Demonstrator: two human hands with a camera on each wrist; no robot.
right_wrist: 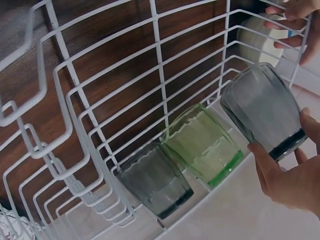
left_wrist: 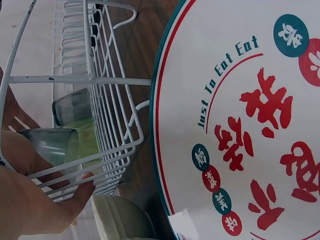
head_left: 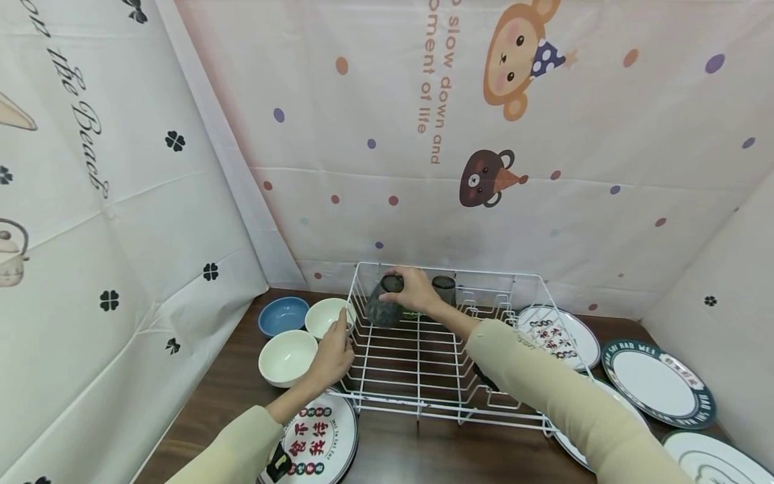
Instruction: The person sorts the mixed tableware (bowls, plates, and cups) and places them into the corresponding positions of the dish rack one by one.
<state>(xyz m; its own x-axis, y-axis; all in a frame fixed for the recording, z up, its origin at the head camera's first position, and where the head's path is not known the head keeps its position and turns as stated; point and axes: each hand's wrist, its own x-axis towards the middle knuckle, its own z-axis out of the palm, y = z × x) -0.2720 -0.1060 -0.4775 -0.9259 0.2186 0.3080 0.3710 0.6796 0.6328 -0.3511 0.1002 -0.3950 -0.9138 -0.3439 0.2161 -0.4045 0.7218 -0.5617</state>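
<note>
My right hand [head_left: 417, 292] grips an upside-down grey glass [right_wrist: 260, 107] near its base, at the back left of the white wire dish rack [head_left: 420, 405]. In the right wrist view, this glass is tilted, beside a green glass [right_wrist: 205, 145]. A second grey glass [right_wrist: 155, 180] stands upside down on the green one's other side. At the rack's left side, my left hand [head_left: 334, 353] holds the wires, its fingers curled around them in the left wrist view [left_wrist: 45, 195].
A blue bowl [head_left: 283, 317] and two cream bowls [head_left: 288, 358] sit left of the rack. Stacked plates with red lettering [head_left: 323, 437] lie at front left. Several plates, one with a green rim [head_left: 656, 383], lie on the right. Printed cloth [head_left: 375, 134] hangs behind.
</note>
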